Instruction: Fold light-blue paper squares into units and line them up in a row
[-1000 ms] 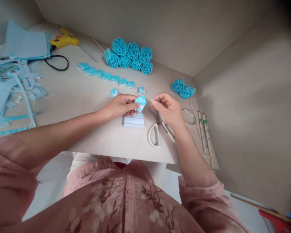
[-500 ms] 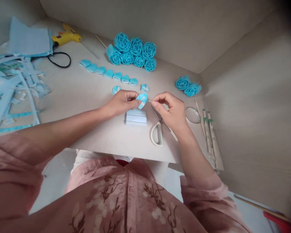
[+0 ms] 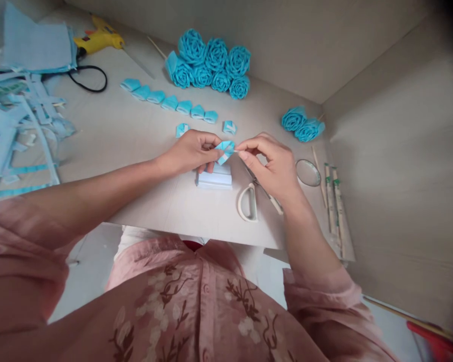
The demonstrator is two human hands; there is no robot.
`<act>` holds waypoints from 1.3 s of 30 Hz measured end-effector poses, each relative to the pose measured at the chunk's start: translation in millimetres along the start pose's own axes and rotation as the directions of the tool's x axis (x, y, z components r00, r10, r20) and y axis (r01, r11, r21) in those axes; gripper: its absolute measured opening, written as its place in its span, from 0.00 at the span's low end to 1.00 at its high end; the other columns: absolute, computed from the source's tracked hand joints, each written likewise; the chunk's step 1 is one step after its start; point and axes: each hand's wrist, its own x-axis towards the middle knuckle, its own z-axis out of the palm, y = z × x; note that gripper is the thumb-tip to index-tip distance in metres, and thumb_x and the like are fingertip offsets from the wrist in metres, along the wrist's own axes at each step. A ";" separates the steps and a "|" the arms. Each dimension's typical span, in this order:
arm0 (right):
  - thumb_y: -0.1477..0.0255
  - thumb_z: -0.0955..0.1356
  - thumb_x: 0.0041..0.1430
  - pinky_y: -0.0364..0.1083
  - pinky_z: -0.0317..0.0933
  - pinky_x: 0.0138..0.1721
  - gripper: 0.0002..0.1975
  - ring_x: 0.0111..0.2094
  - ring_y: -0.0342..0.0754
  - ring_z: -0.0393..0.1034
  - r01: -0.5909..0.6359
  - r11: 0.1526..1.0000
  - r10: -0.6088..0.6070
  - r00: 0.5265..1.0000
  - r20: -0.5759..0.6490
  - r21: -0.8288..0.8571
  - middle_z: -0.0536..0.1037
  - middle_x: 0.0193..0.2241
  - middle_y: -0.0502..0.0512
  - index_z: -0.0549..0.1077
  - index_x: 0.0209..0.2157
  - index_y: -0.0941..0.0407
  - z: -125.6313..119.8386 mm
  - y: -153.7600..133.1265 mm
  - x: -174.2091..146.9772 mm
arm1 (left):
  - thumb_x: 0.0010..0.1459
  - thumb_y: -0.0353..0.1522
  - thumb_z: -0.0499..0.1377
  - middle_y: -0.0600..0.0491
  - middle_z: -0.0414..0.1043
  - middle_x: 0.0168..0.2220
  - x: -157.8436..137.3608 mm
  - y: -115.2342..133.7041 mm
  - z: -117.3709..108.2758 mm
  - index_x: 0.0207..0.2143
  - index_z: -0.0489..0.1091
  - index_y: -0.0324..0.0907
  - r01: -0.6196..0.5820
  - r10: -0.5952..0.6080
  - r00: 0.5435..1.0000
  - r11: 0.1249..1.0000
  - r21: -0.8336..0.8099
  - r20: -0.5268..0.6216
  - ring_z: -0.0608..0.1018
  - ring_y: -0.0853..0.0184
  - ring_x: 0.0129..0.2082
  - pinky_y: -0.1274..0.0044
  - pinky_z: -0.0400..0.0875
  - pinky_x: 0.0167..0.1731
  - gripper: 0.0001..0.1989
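My left hand [image 3: 194,151] is closed, pinching a small folded blue piece [image 3: 225,149] with a white band on it. Close at its right side, my right hand [image 3: 270,160] pinches a thin pale strip [image 3: 237,151] that reaches the blue piece; whether it is a stick or a strip I cannot tell. Below the hands lies a folded pale sheet [image 3: 216,179], partly covered by my left fingers. White-handled scissors [image 3: 247,202] rest under my right hand, which hides part of them. Two similar folded pieces, a left one [image 3: 181,130] and a right one [image 3: 229,127], lie just beyond.
Farther back are a row of folded blue pieces [image 3: 169,103] and clustered blue paper roses [image 3: 211,63], with two more roses [image 3: 304,123] at right. A tape roll [image 3: 308,172] and wrapped sticks [image 3: 334,201] lie right. Scraps [image 3: 18,136] and a yellow glue gun [image 3: 100,39] are left.
The blue piece has turned slightly in my left fingers, and my right fingers have come closer to its edge. The whole view has shifted a little.
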 end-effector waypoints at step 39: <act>0.71 0.73 0.56 0.49 0.70 0.42 0.36 0.33 0.47 0.73 -0.069 0.996 0.077 0.983 0.170 -0.048 0.80 0.31 0.45 0.64 0.65 0.44 2.4 4.6 -4.3 | 0.54 0.28 0.59 0.55 0.70 0.25 -0.6 -1.2 2.0 0.25 0.72 0.40 -0.319 0.328 0.943 0.844 0.432 0.056 0.71 0.70 0.26 0.78 0.60 0.30 0.05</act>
